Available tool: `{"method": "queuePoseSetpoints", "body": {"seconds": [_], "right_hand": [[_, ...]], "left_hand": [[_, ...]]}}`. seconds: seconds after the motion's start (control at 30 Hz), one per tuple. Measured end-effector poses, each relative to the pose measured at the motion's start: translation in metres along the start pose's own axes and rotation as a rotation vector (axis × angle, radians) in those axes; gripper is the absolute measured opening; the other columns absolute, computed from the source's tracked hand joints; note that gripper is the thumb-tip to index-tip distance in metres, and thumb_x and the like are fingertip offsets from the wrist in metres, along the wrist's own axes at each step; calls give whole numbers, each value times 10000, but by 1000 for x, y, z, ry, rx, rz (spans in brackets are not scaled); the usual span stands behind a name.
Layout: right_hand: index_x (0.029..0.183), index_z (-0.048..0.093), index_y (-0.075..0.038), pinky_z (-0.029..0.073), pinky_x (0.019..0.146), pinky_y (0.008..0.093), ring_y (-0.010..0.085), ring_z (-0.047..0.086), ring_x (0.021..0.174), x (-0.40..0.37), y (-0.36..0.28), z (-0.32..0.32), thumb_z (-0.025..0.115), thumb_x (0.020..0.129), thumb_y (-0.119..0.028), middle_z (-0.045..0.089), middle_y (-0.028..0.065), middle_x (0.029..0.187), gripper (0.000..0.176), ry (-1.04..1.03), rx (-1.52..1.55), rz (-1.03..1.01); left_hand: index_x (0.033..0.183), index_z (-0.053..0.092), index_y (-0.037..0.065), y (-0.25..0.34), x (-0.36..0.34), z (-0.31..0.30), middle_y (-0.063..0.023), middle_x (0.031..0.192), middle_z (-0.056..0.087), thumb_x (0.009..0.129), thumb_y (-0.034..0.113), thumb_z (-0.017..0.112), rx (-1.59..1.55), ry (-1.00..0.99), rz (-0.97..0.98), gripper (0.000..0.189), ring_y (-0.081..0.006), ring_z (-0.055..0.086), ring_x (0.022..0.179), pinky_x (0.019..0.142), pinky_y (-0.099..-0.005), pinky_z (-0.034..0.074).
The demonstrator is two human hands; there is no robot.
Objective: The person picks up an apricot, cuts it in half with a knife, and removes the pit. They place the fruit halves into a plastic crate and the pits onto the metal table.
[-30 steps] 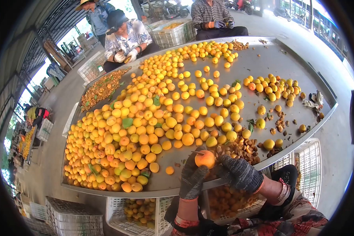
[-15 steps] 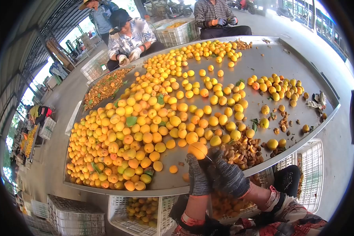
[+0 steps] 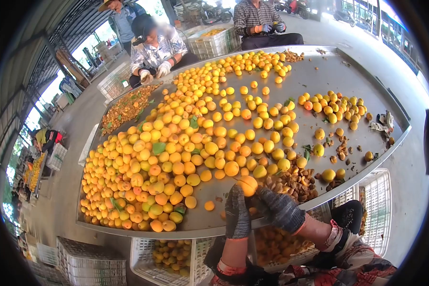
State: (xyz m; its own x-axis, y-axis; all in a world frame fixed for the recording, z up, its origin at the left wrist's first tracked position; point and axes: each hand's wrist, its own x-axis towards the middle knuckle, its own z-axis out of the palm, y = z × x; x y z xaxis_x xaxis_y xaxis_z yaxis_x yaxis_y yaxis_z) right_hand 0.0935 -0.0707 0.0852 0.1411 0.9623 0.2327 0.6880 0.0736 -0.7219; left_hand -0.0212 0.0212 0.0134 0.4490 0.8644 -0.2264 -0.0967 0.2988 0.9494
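Left hand (image 3: pixel 237 212), grey-gloved, grips one fruit (image 3: pixel 247 186) above the near edge of the table (image 3: pixel 319 71). Right hand (image 3: pixel 283 209), likewise gloved, is close against the fruit's right side; its fingertips are obscured. A large heap (image 3: pixel 138 164) covers the table's left part; a smaller cluster (image 3: pixel 336 106) lies at right. Brown pits (image 3: pixel 298 186) lie just beyond the right hand. A loaded crate (image 3: pixel 139 252) stands beneath. Opposite sit a white-gloved person (image 3: pixel 155 47) and a checked-shirted co-worker (image 3: pixel 252 21).

1 red scooter (image 3: pixel 299 9), far background
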Motion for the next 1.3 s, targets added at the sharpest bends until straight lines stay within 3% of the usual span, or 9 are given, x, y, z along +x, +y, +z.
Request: {"method": "queuePoseSetpoints", "body": {"seconds": [0.37, 0.43, 0.57, 0.63, 0.8, 1.03, 1.1, 1.27, 1.3], "right_hand": [[979, 542, -19, 481, 599, 376, 321, 586, 705, 1, 19, 32, 562, 788, -118, 584, 153, 763, 216, -9, 42, 60], [1156, 463, -14, 441, 835, 274, 155, 533, 974, -10, 46, 56, 498, 852, -42, 551, 86, 1053, 308, -63, 422, 203], [1168, 445, -10, 456, 814, 294, 168, 546, 947, -10, 33, 42, 513, 848, -62, 564, 83, 1021, 331, -24, 460, 70], [1176, 438, -9, 465, 797, 306, 183, 558, 915, -14, 2, 7, 552, 831, -91, 571, 74, 988, 373, -124, -275, -202], [1144, 474, 0, 465, 783, 311, 191, 570, 855, -20, 1, -26, 623, 785, -109, 574, 82, 956, 404, -25, -22, -64], [1125, 497, -14, 439, 822, 302, 197, 562, 911, 29, 1, -22, 698, 724, -180, 572, 100, 1015, 479, -114, 360, -42], [1117, 501, -21, 444, 810, 305, 200, 563, 892, 28, 9, -9, 708, 710, -193, 570, 95, 991, 488, -65, 337, -47], [1108, 490, -38, 467, 767, 311, 185, 563, 855, 19, 13, 9, 718, 691, -211, 560, 80, 950, 507, 155, 251, -66], [1119, 476, -45, 479, 740, 298, 170, 567, 836, 16, 5, 6, 694, 708, -209, 557, 82, 958, 492, 171, 765, 143]], "left_hand": [[1129, 479, 2, 34, -13, 28, -50, 979, 558, 877, 299, 511, -43, 111, 255, 391, -121, 508, 852, 731, -242, 429], [1105, 488, 0, 30, -11, 30, -51, 940, 566, 866, 325, 528, -62, 111, 260, 405, -107, 504, 815, 704, -222, 422], [997, 543, 19, 43, -13, 30, -51, 856, 564, 865, 352, 512, -176, 261, 64, 360, -127, 521, 762, 653, -226, 439], [976, 544, 26, 47, -14, 24, -56, 825, 564, 867, 376, 496, -223, 318, -89, 370, -137, 532, 728, 624, -227, 446], [973, 536, 45, 37, -2, 14, -74, 740, 564, 864, 459, 441, -660, 272, -126, 439, -166, 562, 596, 547, -261, 482], [1054, 523, -40, 29, -17, 17, -130, 941, 575, 902, 348, 409, 18, -63, 64, 431, -194, 554, 869, 724, -299, 479], [1043, 527, -35, 36, -22, 30, -134, 976, 571, 899, 335, 411, -364, 108, -304, 414, -199, 543, 904, 795, -308, 455], [1014, 512, 59, 27, -13, 28, -78, 885, 558, 860, 404, 448, -614, 144, -177, 383, -193, 551, 809, 685, -308, 469], [1012, 501, 106, 34, -14, 28, -48, 838, 557, 847, 444, 443, -872, 152, -374, 381, -175, 558, 722, 576, -298, 485]]}}
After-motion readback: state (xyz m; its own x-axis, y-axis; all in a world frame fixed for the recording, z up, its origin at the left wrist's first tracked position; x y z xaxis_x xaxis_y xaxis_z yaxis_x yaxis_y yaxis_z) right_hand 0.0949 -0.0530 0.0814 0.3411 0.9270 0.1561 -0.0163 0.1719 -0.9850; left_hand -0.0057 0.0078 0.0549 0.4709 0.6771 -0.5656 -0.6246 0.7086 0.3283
